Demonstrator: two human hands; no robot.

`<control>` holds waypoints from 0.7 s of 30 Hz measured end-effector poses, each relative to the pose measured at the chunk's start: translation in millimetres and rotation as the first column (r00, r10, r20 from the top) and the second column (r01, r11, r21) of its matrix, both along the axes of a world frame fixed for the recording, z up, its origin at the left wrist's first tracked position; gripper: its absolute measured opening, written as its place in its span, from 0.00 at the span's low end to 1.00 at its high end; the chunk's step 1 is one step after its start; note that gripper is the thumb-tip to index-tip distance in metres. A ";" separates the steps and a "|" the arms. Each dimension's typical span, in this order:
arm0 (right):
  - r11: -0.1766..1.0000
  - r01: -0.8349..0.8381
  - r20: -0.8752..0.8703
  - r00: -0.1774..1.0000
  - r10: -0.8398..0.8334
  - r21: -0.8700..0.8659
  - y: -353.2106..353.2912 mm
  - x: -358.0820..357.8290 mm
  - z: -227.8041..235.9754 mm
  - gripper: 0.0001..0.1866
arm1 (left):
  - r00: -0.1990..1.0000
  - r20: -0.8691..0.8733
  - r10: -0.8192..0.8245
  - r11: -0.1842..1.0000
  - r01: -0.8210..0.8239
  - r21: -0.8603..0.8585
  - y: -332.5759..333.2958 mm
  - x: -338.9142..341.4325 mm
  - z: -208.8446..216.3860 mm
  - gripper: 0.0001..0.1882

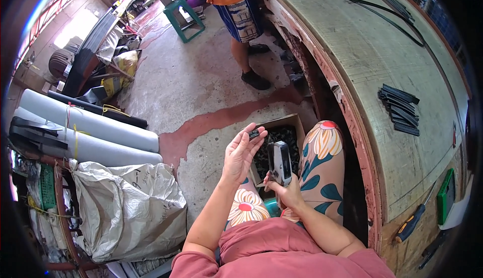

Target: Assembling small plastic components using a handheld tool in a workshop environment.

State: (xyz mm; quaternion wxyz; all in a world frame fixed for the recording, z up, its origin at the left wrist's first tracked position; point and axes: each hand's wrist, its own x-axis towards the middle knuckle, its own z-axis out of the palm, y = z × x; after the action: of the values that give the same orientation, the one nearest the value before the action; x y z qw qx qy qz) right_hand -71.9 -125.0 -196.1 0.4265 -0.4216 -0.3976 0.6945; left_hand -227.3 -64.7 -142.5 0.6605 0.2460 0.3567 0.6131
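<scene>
My left hand pinches a small black piece between thumb and fingertips; its exact kind is too small to tell. My right hand is wrapped round the lower end of a black and silver hand tool, shaped like a stapler and held upright. The two hands are apart, with the small piece to the left of the tool and slightly higher. Beneath them, between my knees, a cardboard box holds many small black pieces, partly hidden by my hands and the tool.
A wooden workbench on my right bears a pile of black strips, long strips and a screwdriver. At left are a white sack and grey rolls. Beyond, a person stands near a green stool.
</scene>
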 end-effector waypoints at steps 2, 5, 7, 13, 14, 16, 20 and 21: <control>1.000 0.021 0.006 1.000 -0.021 -0.002 3.6 2.3 5.0 0.08 | 1.000 -0.008 -0.003 1.000 0.003 0.006 -0.7 -1.6 -0.5 0.22; 0.995 0.094 -0.005 0.996 -0.094 -0.045 8.3 8.7 6.1 0.08 | 0.997 -0.005 -0.074 0.997 0.074 0.016 2.1 2.6 -1.6 0.22; 0.985 0.153 -0.068 0.985 -0.159 -0.081 7.4 13.0 -8.0 0.07 | 0.952 -0.306 0.005 1.000 -0.003 0.008 5.0 11.5 -2.5 0.22; 0.955 0.195 -0.071 0.974 -0.216 -0.223 7.6 -11.0 -17.5 0.06 | 0.630 -0.737 0.246 0.916 0.097 0.389 23.9 45.1 42.3 0.19; 0.943 0.179 -0.077 0.975 -0.208 -0.279 8.9 -9.6 -2.8 0.07 | 0.629 -0.737 0.249 0.894 0.143 0.424 30.7 55.8 53.0 0.15; 0.952 0.239 0.020 0.971 -0.240 -0.194 9.4 -11.0 -23.6 0.09 | 0.556 -0.793 0.248 0.806 0.335 0.488 44.3 93.8 81.4 0.15; 0.952 0.170 -0.032 0.982 -0.184 -0.255 9.4 -3.4 -19.2 0.07 | 0.474 -0.791 0.386 0.514 0.602 0.611 69.1 166.5 127.3 0.15; 0.959 0.169 0.031 0.986 -0.166 -0.228 9.8 -6.2 -23.3 0.08 | 0.437 -0.787 0.435 0.467 0.639 0.612 73.3 180.4 137.9 0.15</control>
State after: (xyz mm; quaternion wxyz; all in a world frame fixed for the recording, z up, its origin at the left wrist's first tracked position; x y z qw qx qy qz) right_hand -78.1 -115.2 -219.4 0.4300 -0.5043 -0.2801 0.6946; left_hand -46.9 8.6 -4.6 0.1798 0.8528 0.2564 0.4180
